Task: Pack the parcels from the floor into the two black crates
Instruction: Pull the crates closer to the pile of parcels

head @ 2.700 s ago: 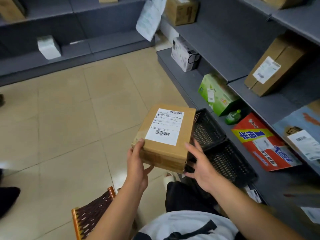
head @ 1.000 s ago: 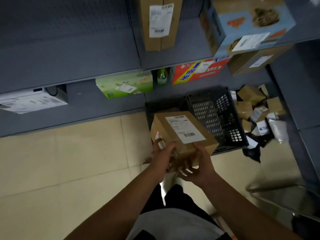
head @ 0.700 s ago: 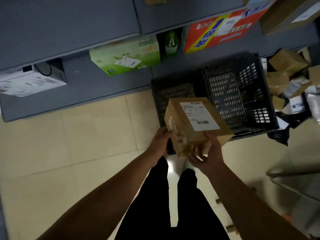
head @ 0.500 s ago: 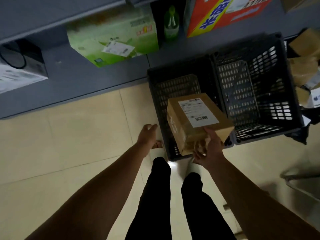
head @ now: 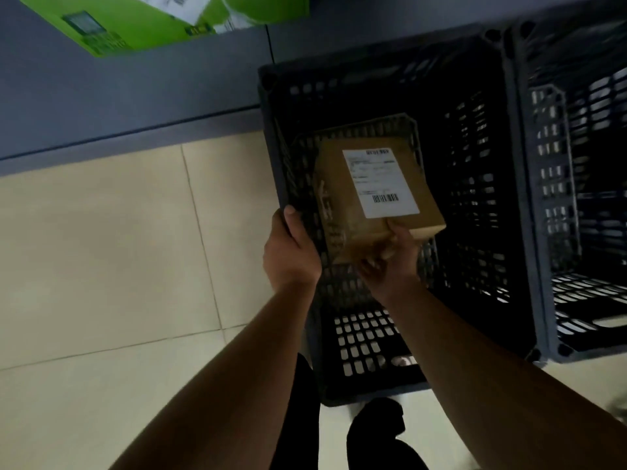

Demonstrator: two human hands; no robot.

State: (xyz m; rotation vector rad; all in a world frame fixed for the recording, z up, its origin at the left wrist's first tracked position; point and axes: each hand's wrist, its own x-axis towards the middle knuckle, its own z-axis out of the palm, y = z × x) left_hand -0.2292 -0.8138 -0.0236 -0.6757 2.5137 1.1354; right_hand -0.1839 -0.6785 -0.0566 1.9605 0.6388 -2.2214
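Note:
A brown cardboard parcel [head: 339, 198] with a white shipping label faces up inside the left black crate [head: 373, 59]. My right hand [head: 390, 262] grips the parcel's near corner from below, thumb on top by the label. My left hand [head: 290, 249] grips the crate's left rim, thumb on the edge. A second black crate [head: 529, 184] stands against the first on its right, and no parcel shows in its visible part.
A grey shelf base [head: 135, 93] runs along the top, with a green box [head: 152, 18] on it. Cream floor tiles [head: 101, 266] spread to the left. My dark-trousered legs [head: 369, 435] stand at the crate's near end.
The view has closed in on the crates. My right hand has carried the parcel down into the left crate. My left hand has moved from the air onto the crate's left rim.

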